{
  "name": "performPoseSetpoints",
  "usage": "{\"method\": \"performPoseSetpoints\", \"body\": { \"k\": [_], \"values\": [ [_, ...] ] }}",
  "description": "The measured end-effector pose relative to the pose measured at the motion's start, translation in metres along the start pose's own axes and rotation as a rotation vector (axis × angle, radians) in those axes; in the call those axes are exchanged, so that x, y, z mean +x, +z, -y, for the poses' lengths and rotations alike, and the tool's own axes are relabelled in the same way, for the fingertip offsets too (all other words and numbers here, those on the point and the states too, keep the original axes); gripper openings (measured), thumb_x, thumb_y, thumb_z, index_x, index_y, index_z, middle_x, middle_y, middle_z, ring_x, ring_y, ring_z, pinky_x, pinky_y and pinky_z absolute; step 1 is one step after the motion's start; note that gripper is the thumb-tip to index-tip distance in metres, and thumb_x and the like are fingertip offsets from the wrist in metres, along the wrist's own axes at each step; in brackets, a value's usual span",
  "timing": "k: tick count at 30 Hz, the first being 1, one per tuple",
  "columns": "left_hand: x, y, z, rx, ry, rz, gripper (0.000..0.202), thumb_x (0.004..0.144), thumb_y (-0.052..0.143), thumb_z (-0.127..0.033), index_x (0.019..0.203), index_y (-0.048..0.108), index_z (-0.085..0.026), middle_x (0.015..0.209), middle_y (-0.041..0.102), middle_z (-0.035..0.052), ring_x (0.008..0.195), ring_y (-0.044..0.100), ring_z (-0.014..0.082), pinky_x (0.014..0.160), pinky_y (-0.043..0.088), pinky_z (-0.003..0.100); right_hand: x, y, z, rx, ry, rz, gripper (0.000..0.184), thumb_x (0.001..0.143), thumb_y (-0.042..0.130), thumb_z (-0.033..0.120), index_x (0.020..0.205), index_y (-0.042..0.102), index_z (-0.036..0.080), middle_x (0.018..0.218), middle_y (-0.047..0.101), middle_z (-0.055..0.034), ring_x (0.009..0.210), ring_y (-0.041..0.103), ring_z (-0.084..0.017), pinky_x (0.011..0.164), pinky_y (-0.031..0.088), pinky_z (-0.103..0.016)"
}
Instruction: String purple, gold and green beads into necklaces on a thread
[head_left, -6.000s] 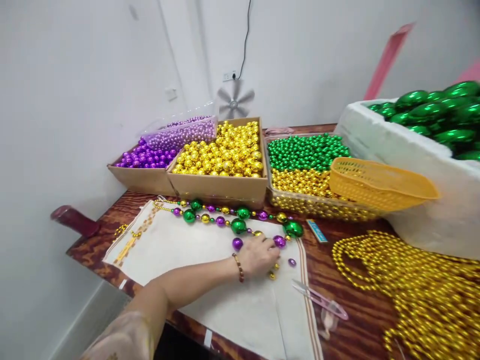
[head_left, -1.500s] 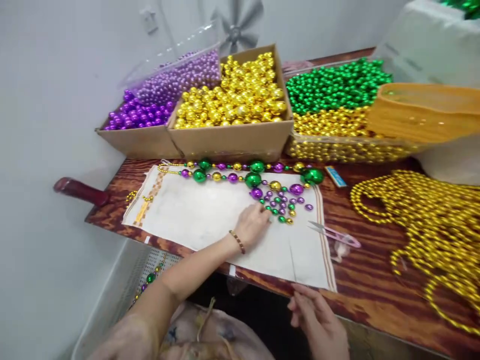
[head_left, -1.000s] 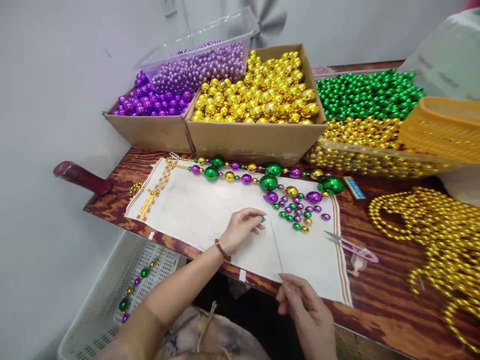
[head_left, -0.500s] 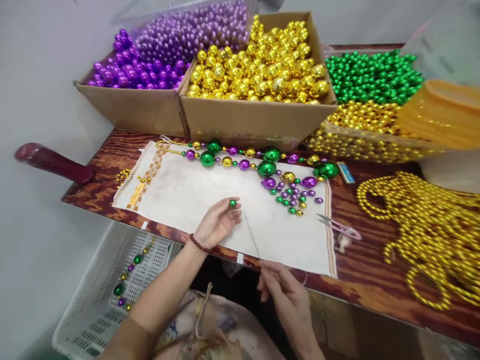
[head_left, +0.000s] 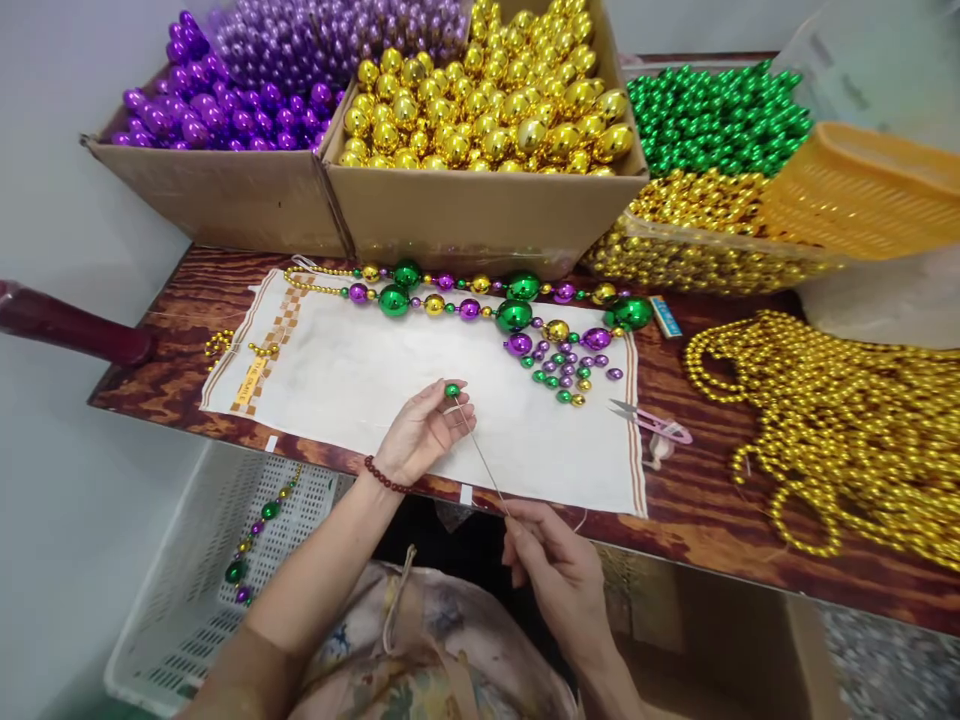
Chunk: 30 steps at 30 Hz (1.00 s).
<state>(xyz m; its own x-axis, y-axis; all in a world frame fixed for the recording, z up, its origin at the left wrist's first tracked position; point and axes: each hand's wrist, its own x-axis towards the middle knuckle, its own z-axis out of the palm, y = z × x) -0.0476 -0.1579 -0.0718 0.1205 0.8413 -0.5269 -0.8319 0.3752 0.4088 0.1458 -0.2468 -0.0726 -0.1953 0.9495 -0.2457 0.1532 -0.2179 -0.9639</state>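
Above a white towel (head_left: 352, 370), my left hand (head_left: 424, 425) pinches a small green bead (head_left: 452, 391) at its fingertips. My right hand (head_left: 555, 560), at the table's front edge, grips the lower end of a long thin needle (head_left: 480, 452). The needle slants up to the left and its tip meets the green bead; whether it has entered the hole I cannot tell. A string of green, purple and gold beads (head_left: 469, 310) lies along the towel's back edge. Loose small beads (head_left: 568, 378) are scattered at its right end. Pink-handled thread snips (head_left: 652, 420) rest across the towel's right border.
Boxes of purple beads (head_left: 225, 115) and gold beads (head_left: 450, 125) stand at the back. Green beads (head_left: 712, 115) and an orange basket (head_left: 862, 195) are at the right. Gold bead strands (head_left: 840, 440) cover the table's right side. A white crate (head_left: 165, 560) sits below left.
The needle's tip has come up to the green bead; before, a gap lay between them. The camera view has shifted, so the table's things appear further left and higher.
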Motion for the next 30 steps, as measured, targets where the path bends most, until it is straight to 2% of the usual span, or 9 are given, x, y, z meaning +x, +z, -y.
{"method": "performPoseSetpoints", "body": {
  "k": [8,15,20,25,28,30],
  "values": [
    [-0.001,-0.001,0.002,0.056,0.031,0.038,0.017,0.089,0.067,-0.025,0.100,0.069,-0.012,0.085,0.068,0.0040,0.075,0.070,0.0129,0.079,0.058,0.029,0.000,0.001,-0.001,-0.020,0.026,-0.033,0.028,0.092,0.055,0.043,0.095,0.064,0.017,0.053,0.055,0.0025,0.038,0.049,-0.009,0.039,0.039,-0.019],
    [0.000,0.002,0.003,0.203,0.139,0.028,0.029,0.078,0.078,-0.029,0.102,0.070,-0.014,0.086,0.067,0.0030,0.075,0.070,0.0130,0.077,0.056,0.028,0.005,0.001,-0.010,0.003,0.045,-0.011,0.032,0.092,0.054,0.047,0.097,0.063,0.017,0.058,0.056,0.0020,0.042,0.052,-0.010,0.043,0.042,-0.020],
    [-0.004,0.013,0.026,0.416,0.147,0.028,0.030,0.076,0.080,-0.038,0.092,0.072,-0.014,0.083,0.069,0.0043,0.077,0.068,0.0145,0.079,0.053,0.027,0.022,0.008,-0.013,0.042,0.026,-0.066,0.034,0.094,0.051,0.050,0.098,0.061,0.017,0.064,0.059,0.0009,0.047,0.054,-0.010,0.051,0.045,-0.021],
    [0.000,0.021,0.047,0.785,0.212,0.150,0.026,0.081,0.074,-0.040,0.094,0.076,-0.018,0.089,0.071,0.0050,0.084,0.063,0.0143,0.079,0.048,0.023,0.041,0.001,-0.008,0.136,-0.009,-0.097,0.039,0.092,0.052,0.056,0.097,0.060,0.018,0.071,0.062,-0.0005,0.054,0.058,-0.012,0.058,0.049,-0.024],
    [0.006,0.029,0.050,0.832,0.190,0.201,0.027,0.082,0.072,-0.042,0.095,0.076,-0.018,0.086,0.070,0.0048,0.082,0.062,0.0148,0.077,0.047,0.024,0.042,-0.008,-0.016,0.216,-0.001,-0.106,0.045,0.089,0.056,0.060,0.102,0.061,0.018,0.078,0.066,-0.0032,0.058,0.062,-0.014,0.062,0.052,-0.026],
    [0.009,0.034,0.052,0.835,0.175,0.197,0.029,0.079,0.074,-0.043,0.092,0.075,-0.017,0.086,0.070,0.0055,0.080,0.062,0.0151,0.077,0.048,0.025,0.042,-0.013,-0.024,0.264,0.044,-0.148,0.047,0.085,0.060,0.063,0.097,0.062,0.017,0.078,0.068,-0.0054,0.059,0.063,-0.015,0.058,0.051,-0.026]
  ]
}}
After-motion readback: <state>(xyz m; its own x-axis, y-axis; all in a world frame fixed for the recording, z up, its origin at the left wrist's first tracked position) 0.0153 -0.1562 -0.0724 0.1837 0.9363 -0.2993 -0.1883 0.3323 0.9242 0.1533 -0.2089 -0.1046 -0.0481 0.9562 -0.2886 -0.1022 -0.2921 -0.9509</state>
